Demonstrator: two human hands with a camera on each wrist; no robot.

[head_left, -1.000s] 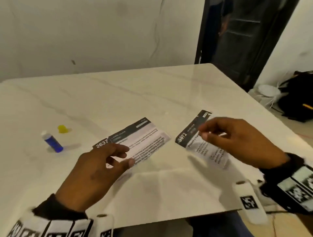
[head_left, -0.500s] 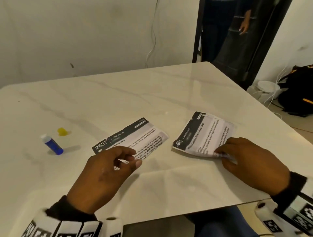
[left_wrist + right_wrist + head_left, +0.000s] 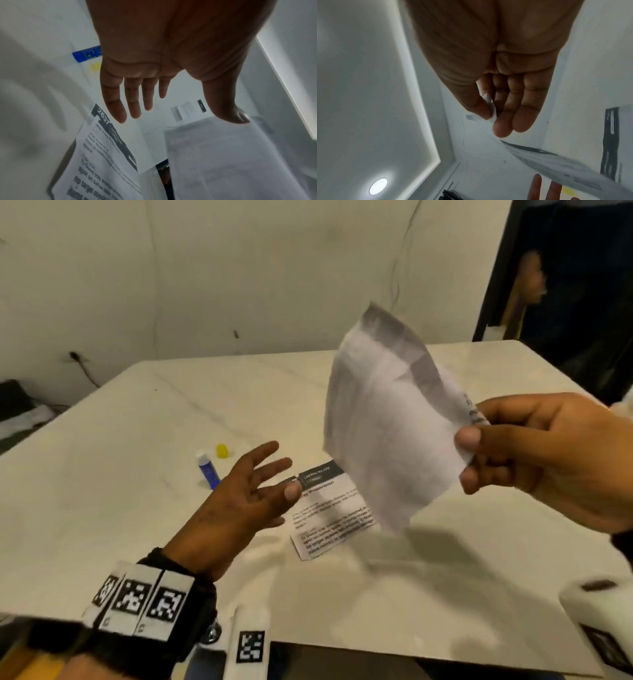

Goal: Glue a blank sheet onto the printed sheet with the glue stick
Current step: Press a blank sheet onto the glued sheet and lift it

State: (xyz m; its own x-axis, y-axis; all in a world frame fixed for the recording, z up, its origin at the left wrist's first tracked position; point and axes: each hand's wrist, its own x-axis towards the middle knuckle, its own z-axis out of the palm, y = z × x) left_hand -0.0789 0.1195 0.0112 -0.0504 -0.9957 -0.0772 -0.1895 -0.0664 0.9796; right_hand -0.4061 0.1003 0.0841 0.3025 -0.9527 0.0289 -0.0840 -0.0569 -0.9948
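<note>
My right hand [image 3: 479, 446] pinches one edge of a sheet [image 3: 387, 433] and holds it up over the table, its pale back turned toward me. In the right wrist view thumb and fingers [image 3: 503, 121] clamp the sheet's corner [image 3: 489, 104]. A second printed sheet [image 3: 329, 508] headed 2637 [image 3: 109, 142] lies flat on the white table [image 3: 120, 474]. My left hand [image 3: 260, 484] hovers over that sheet's left end with straight, spread fingers [image 3: 116, 108] and holds nothing. The blue glue stick [image 3: 208, 469] lies uncapped just left of it, its yellow cap [image 3: 222, 450] beside it.
The table's near edge [image 3: 411, 652] runs just below my wrists. A dark doorway [image 3: 565, 285] with a person standing in it is at the back right. A black object [image 3: 13, 402] sits on the floor at far left.
My right hand lifted its sheet off the table and turned it so the back faces me. My left hand let go of the 2637 sheet and spread open above it.
</note>
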